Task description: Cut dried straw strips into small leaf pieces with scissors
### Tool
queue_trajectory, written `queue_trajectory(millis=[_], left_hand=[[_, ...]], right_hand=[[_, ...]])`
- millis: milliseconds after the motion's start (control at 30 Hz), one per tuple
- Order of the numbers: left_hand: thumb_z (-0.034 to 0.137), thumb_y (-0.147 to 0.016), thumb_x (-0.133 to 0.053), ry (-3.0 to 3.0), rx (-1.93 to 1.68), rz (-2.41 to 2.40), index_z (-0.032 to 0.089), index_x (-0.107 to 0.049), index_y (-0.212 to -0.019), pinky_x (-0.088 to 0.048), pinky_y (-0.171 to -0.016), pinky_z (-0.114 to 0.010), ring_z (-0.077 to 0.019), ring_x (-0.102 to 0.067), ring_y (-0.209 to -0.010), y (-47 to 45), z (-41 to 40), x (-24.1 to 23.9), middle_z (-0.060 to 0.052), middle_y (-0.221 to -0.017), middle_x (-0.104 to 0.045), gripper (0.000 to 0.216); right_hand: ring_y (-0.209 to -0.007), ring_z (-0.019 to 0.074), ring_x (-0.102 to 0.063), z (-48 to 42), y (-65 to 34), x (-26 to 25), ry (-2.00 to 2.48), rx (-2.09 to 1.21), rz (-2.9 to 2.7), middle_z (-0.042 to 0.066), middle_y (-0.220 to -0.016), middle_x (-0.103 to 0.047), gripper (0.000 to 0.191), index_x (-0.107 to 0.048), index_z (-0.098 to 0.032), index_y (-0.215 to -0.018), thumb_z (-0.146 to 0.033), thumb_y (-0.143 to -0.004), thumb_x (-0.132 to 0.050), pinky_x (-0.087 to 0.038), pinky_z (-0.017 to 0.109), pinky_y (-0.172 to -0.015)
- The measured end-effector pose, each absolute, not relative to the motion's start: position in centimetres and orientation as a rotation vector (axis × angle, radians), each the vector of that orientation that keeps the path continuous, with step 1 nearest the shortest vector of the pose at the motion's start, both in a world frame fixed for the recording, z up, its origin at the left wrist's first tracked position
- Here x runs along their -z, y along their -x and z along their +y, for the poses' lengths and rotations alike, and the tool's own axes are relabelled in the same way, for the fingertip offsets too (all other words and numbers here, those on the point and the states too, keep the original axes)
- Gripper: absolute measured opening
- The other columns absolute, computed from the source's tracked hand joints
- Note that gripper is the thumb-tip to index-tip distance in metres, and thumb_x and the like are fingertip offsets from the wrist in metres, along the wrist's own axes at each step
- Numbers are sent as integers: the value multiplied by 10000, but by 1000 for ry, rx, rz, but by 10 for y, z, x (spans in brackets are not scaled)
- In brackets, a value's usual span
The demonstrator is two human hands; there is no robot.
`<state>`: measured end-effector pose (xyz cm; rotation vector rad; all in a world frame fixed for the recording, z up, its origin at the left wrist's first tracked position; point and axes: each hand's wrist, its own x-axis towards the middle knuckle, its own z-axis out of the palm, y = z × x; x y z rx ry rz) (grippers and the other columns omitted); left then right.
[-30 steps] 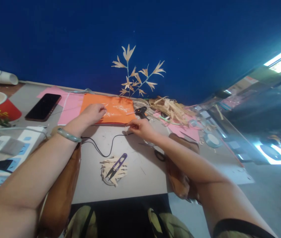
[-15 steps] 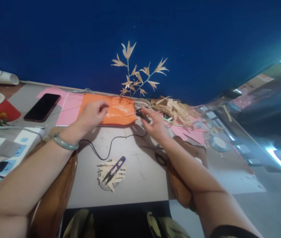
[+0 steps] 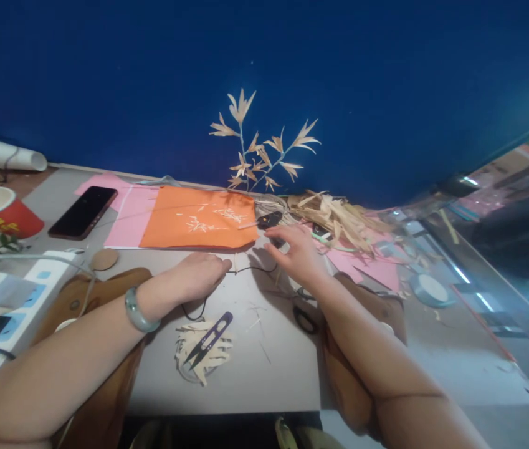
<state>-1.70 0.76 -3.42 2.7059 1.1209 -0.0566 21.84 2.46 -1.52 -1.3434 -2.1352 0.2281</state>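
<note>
My left hand point(image 3: 201, 275) is low over the table in front of the orange cloth point(image 3: 171, 218), its fingers pressed together. Whatever they may pinch is hidden; a tiny tan strip point(image 3: 235, 260) is close to the fingertips. Just right of the cloth, my right hand point(image 3: 298, 251) has thumb and fingers apart and holds nothing visible. Beyond its fingertips lies a black tool point(image 3: 270, 219) with a slender tip pointing left over the cloth. White leaf-like bits point(image 3: 199, 224) are scattered on the orange. A black cord point(image 3: 257, 268) runs beneath my left hand.
Purple thread snips point(image 3: 210, 340) rest on pale strips point(image 3: 203, 358) in a small dish. Dried husks point(image 3: 334, 215) heap at the back right, beside a husk-flower spray point(image 3: 264, 149). At left are a phone point(image 3: 83, 213), red paper cup point(image 3: 7, 215) and power strip point(image 3: 25, 305).
My left hand has come down toward me and rightward, off the orange cloth to the bare table in front. My right hand stays near the black tool. The view has shifted slightly.
</note>
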Motion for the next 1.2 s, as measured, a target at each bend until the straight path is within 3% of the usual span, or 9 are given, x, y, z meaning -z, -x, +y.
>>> queue_trajectory(millis=[133, 300, 467, 633, 733, 867, 933, 1067, 1200], left_hand=[[156, -853, -430, -2721, -17, 1196, 194, -604, -819, -466, -648, -342, -241, -653, -784, 17, 8, 29, -100, -849, -680, 181], [169, -872, -422, -2711, -112, 1440, 159, -592, -963, -466, -735, -380, -259, -620, -839, 18, 10, 21, -125, -921, -645, 193], [78, -858, -377, -2825, -15, 1383, 141, -599, -1042, -399, -906, -442, -293, -556, -1039, 23, 14, 33, -150, -1053, -626, 295], [99, -831, -427, -2785, 91, 1429, 145, -637, -983, -350, -931, -493, -310, -568, -1015, 26, 16, 46, -163, -1054, -635, 263], [162, -864, -433, -2814, -31, 1402, 147, -651, -933, -337, -939, -473, -285, -580, -951, 22, 18, 43, -142, -936, -645, 229], [232, -915, -424, -2893, -242, 1152, 210, -614, -1139, -374, -878, -391, -229, -571, -888, 12, 21, 46, -97, -946, -624, 295], [243, -921, -432, -2967, -284, 1039, 237, -590, -1197, -380, -857, -381, -229, -559, -903, 7, 22, 53, -99, -987, -607, 318], [195, -898, -468, -3142, -232, 981, 172, -665, -972, -363, -869, -423, -253, -550, -893, 1, 23, 63, -114, -922, -596, 212], [112, -840, -520, -3249, -217, 941, 139, -656, -756, -359, -872, -427, -255, -558, -856, 2, 23, 59, -118, -853, -603, 162]], right_hand=[[-952, 267, -617, 23, -217, 13, 1394, -247, -2212, 77, -973, -726, 175, -698, -212, -935, -243, -777, -631, -389, 461, -946], [-911, 256, -622, 19, -211, 8, 1411, -177, -2316, 71, -920, -724, 181, -707, -227, -945, -218, -786, -622, -411, 441, -919], [-896, 247, -630, 17, -210, 8, 1491, -132, -2369, 75, -913, -726, 177, -717, -216, -937, -194, -799, -609, -440, 381, -860], [-651, 177, -613, 19, -216, 8, 1550, -337, -2163, 37, -710, -698, 155, -702, -203, -869, -278, -838, -570, -443, 288, -649], [-585, 151, -573, 21, -218, 7, 1508, -371, -2031, 20, -615, -644, 169, -691, -186, -809, -308, -828, -575, -447, 278, -623], [-802, 181, -660, 23, -220, 7, 1332, -661, -1881, 79, -932, -702, 274, -674, -176, -1015, -273, -765, -617, -523, 305, -741], [-816, 187, -677, 23, -221, 6, 1261, -865, -1813, 93, -971, -698, 330, -660, -164, -1043, -271, -731, -643, -547, 314, -727], [-606, 160, -650, 19, -226, -2, 1268, -948, -1702, 46, -709, -684, 290, -666, -132, -919, -314, -696, -705, -528, 280, -568], [-484, 124, -551, 15, -233, -14, 1399, -550, -1844, 3, -546, -603, 186, -687, -138, -798, -318, -765, -654, -455, 269, -531]])
